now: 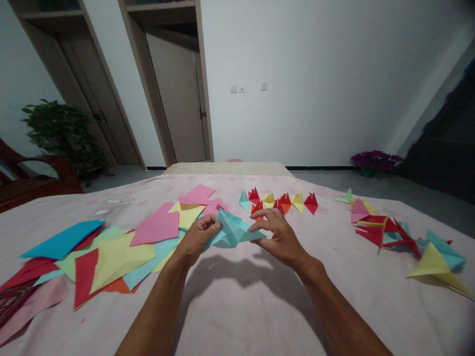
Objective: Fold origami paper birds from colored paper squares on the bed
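Note:
A light blue sheet of origami paper (230, 232), creased and partly folded, is held up above the table between my two hands. My left hand (198, 237) pinches its left side between thumb and fingers. On the other side, my right hand (278, 235) has its fingers curled at the paper's right point, thumb below and fingertips above. Just beyond the hands, several small folded paper cranes (298, 201) in red, yellow, orange and light blue stand in a cluster. A shadow of both hands falls on the cloth below.
Loose coloured paper sheets (122, 257) overlap across the left of the pink tablecloth (237, 306). Several larger folded paper pieces (386, 232) lie at the right. Past the table stand a wooden chair (40, 173), a green plant (61, 133), purple flowers (374, 160) and a door (176, 94).

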Action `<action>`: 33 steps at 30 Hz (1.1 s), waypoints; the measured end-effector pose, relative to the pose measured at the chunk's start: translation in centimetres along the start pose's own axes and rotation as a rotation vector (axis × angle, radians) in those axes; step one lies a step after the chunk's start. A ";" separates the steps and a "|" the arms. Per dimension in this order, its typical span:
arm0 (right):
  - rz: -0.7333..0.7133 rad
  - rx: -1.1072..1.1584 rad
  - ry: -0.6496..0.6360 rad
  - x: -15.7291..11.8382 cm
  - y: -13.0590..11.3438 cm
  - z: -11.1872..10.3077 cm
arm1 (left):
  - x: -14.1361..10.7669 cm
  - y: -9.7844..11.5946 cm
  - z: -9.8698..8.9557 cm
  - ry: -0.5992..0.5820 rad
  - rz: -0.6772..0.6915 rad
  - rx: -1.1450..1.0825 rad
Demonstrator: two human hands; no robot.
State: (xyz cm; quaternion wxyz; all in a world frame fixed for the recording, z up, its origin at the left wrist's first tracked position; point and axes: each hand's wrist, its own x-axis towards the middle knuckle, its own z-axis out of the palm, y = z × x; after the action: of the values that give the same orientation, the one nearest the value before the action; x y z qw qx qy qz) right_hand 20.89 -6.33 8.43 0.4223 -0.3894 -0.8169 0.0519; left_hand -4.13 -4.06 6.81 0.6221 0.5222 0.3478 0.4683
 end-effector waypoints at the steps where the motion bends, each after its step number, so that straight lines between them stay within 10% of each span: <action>1: -0.016 -0.010 0.014 0.0 0.0 0.0 | 0.0 -0.1 0.0 0.000 -0.009 0.001; 15: 0.007 -0.021 -0.082 0.2 0.0 -3.0 | 0.0 0.0 0.9 0.104 0.017 0.156; 33: 0.138 0.059 -0.087 0.5 -1.2 -1.7 | -0.8 0.4 2.3 0.053 0.124 0.426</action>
State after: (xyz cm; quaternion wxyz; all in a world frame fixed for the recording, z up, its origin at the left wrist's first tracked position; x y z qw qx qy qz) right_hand 21.28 -7.25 10.34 0.3931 -0.4297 -0.8037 0.1218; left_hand -2.30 -5.53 7.61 0.4584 0.6496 0.4223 0.4354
